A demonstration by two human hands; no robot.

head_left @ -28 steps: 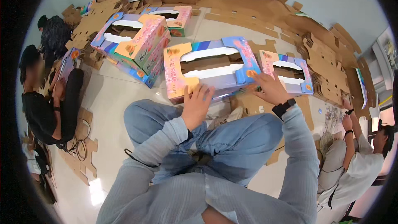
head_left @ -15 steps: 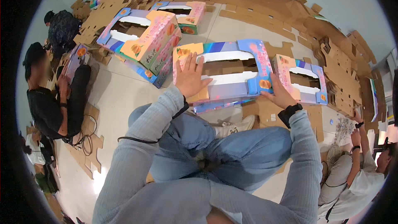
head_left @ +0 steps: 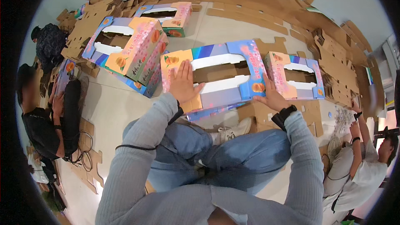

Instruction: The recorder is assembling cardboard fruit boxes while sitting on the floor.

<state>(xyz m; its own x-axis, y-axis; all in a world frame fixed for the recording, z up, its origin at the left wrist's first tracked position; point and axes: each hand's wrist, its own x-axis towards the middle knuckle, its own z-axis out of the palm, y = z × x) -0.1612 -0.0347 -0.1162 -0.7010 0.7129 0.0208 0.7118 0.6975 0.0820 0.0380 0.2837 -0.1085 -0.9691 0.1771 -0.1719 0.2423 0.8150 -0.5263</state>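
Note:
A printed cardboard fruit box (head_left: 221,93), blue, pink and orange with a wide cut-out in its top, stands in front of me at a slight tilt. Part of another blue printed piece (head_left: 208,112) shows beneath its near edge. My left hand (head_left: 182,84) lies flat on the box's orange left panel, fingers stretched out. At the near right corner, my right hand (head_left: 270,95) rests with its thumb on the front and straight fingers along the side. Close by on the right is a second box (head_left: 277,58) of the same print.
Stacked printed boxes (head_left: 137,64) stand to the left, with another box (head_left: 180,20) behind them. Flat brown cardboard sheets (head_left: 341,64) pile up along the right and far sides. One person (head_left: 41,129) sits at the left, another (head_left: 366,175) at the right near small scattered pieces (head_left: 342,121).
The whole view has turned slightly, so the boxes appear farther left. Both hands keep their places on the box.

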